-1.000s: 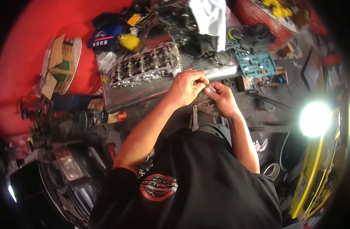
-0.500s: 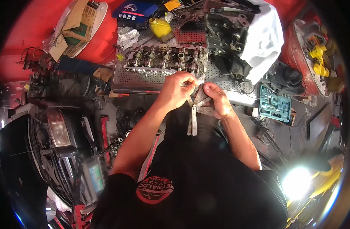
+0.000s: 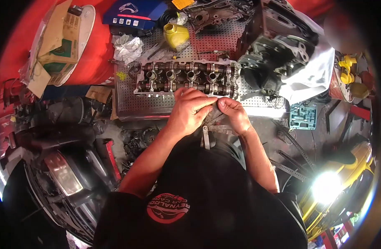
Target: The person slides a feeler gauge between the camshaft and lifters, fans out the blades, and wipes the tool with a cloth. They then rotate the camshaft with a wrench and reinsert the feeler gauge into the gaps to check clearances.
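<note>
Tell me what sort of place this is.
Most likely a car repair workshop: what looks like an engine's cylinder head lies on a perforated metal bench, an open teal tool case is nearby, and a dark vehicle is at left.

Perforated bench [image 3: 126,99], cylinder head [image 3: 188,77], yellow bottle [image 3: 176,38], engine block [image 3: 277,47]

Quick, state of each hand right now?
Left hand: closed in a pinch; what it holds can't be told.
Right hand: closed in a pinch beside it; what it holds can't be told either.
</note>
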Motion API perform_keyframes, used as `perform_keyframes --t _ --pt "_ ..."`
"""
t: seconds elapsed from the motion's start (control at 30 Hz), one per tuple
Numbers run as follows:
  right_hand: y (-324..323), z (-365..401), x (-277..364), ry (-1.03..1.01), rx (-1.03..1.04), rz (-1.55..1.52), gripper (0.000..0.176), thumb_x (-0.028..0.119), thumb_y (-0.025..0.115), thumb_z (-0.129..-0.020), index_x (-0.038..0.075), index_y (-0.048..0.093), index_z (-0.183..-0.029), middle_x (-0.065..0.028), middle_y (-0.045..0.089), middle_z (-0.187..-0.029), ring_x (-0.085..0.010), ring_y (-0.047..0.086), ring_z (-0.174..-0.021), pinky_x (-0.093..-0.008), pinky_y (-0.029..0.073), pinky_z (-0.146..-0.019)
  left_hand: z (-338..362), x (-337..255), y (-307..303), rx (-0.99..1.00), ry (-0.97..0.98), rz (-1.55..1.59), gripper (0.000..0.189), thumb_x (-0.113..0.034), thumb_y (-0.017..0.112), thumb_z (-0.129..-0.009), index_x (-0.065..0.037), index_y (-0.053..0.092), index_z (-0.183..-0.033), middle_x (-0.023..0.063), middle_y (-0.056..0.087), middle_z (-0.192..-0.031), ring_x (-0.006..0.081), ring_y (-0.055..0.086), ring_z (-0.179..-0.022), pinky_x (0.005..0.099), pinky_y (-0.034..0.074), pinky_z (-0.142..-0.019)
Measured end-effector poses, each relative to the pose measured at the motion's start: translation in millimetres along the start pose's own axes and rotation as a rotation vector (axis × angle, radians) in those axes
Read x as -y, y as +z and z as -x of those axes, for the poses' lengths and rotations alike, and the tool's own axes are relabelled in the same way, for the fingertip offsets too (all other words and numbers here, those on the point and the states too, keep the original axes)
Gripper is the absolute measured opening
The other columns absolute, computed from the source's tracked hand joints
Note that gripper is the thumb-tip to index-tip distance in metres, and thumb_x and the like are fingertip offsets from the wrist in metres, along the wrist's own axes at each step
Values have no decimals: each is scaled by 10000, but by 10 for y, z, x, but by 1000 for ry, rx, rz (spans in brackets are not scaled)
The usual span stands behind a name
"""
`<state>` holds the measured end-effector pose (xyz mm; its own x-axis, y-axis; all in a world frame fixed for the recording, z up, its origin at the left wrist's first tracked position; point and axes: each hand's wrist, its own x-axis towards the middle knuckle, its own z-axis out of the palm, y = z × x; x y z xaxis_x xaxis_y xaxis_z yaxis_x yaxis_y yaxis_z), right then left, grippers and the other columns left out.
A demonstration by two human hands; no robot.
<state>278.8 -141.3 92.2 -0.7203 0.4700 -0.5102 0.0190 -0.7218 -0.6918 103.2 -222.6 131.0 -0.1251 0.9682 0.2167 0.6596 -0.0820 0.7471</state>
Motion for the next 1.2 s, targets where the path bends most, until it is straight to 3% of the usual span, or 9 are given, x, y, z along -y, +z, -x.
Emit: perform_keyframes --t 0.2,0.3,0.47,0.63,0.73,0.87,1.0,1.1,1.2 --pt "295 -114 -208 37 -194 -214 226 270 587 -973 59 658 -1012 -18 670 -887 -104 641 -714 -275 549 -558 -149 188 -254 118 48 -20 220 -29 747 -710 -88 709 -918 12 657 -830 211 607 -834 357 400 -878" --pt "341 -161 -320 -39 -147 -321 236 282 590 -968 57 652 -1006 -27 672 -882 -109 645 -695 -262 543 -546 -250 365 -271 260 14 138 216 -16 723 -708 -73 693 -915 36 660 -816 232 625 -811 355 425 -844" --pt "394 -193 -344 -127 -223 -367 212 262 585 -967 59 644 -986 -26 674 -852 -113 648 -692 -255 531 -552 -402 463 -313 394 -190 390 133 34 654 -746 13 669 -877 79 648 -818 171 647 -829 300 498 -764" --pt "519 -169 -232 -121 -357 -323 221 240 595 -962 35 677 -965 -28 661 -814 -102 617 -690 -264 509 -553 -493 404 -305 333 -188 420 127 7 678 -770 -13 698 -894 90 683 -878 204 655 -829 320 499 -770" --pt "547 -146 -179 -149 -334 -248 230 254 591 -966 41 678 -970 -30 668 -824 -104 617 -694 -263 505 -540 -621 410 -378 380 105 196 131 -16 714 -771 -22 711 -902 100 697 -894 246 653 -815 343 502 -775" --pt "642 -170 -143 -166 -356 -194 256 283 584 -974 45 678 -966 -18 661 -804 -103 609 -660 -249 498 -521 -646 414 -435 419 62 177 125 -53 743 -757 -32 713 -877 95 686 -838 261 647 -818 360 487 -792" --pt "630 -227 -232 -187 -297 -223 243 263 574 -982 41 673 -968 -26 667 -811 -102 611 -660 -245 496 -530 -588 446 -462 323 125 134 77 -51 729 -754 -33 696 -821 98 677 -810 262 637 -794 363 487 -763" --pt "674 -273 -251 -214 -305 -288 239 258 578 -983 37 668 -975 -25 666 -810 -102 610 -654 -244 496 -536 -587 510 -461 284 80 235 64 -35 699 -783 -13 680 -839 86 685 -815 196 643 -765 324 495 -736" --pt "722 -316 -325 -262 -403 -233 238 256 580 -986 31 659 -980 -22 665 -810 -95 608 -657 -243 496 -538 -538 554 -438 285 -253 445 74 -38 677 -824 13 664 -876 59 688 -830 107 622 -763 267 493 -714"
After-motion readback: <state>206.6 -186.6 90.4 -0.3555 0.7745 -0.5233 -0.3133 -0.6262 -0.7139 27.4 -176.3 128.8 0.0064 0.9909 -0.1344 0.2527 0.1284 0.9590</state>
